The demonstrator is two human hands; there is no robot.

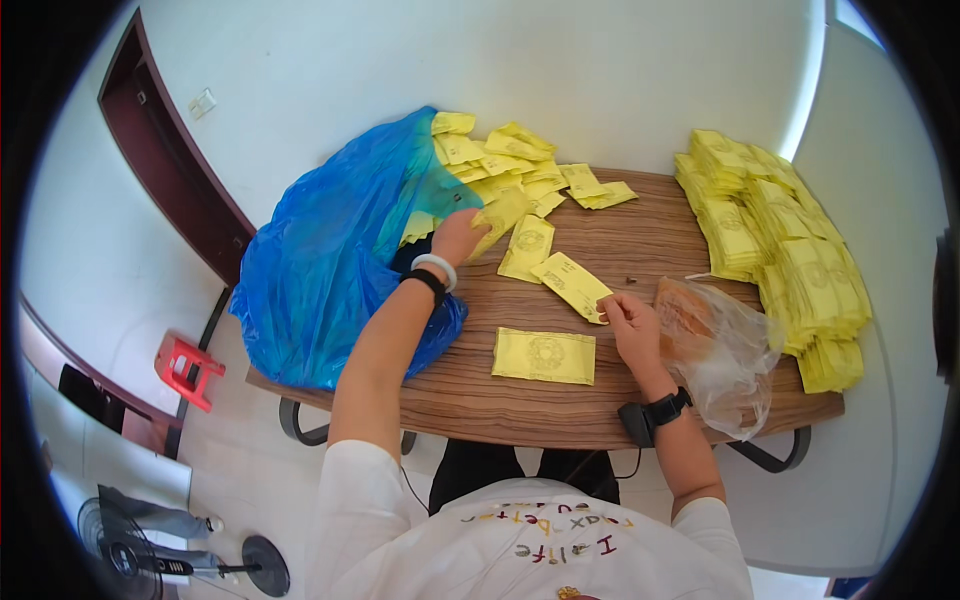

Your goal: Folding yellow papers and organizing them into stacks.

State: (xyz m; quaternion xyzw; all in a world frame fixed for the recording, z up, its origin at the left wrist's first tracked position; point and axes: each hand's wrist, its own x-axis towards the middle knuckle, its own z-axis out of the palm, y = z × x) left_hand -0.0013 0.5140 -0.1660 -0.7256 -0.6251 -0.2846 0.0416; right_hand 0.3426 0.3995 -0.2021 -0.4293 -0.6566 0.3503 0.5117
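Note:
My left hand point(460, 238) is closed on a yellow packet point(503, 210) at the mouth of a large blue plastic bag point(330, 250). Between the fingertips of my right hand point(634, 328) is the corner of another yellow packet point(570, 284), tilted over the table. One flat yellow packet point(544, 356) with a round printed emblem lies in front of me. A further yellow packet point(526, 248) rests between my two hands. Loose packets point(500, 158) spill in a heap from the bag across the back of the table.
Tall stacks of yellow packets point(770, 230) line the table's right side. Beside my right hand lies a clear plastic bag point(735, 350) with something brown inside. The wood-grain table point(460, 415) meets a white wall. On the floor at left are a red stool point(190, 368) and a fan point(130, 555).

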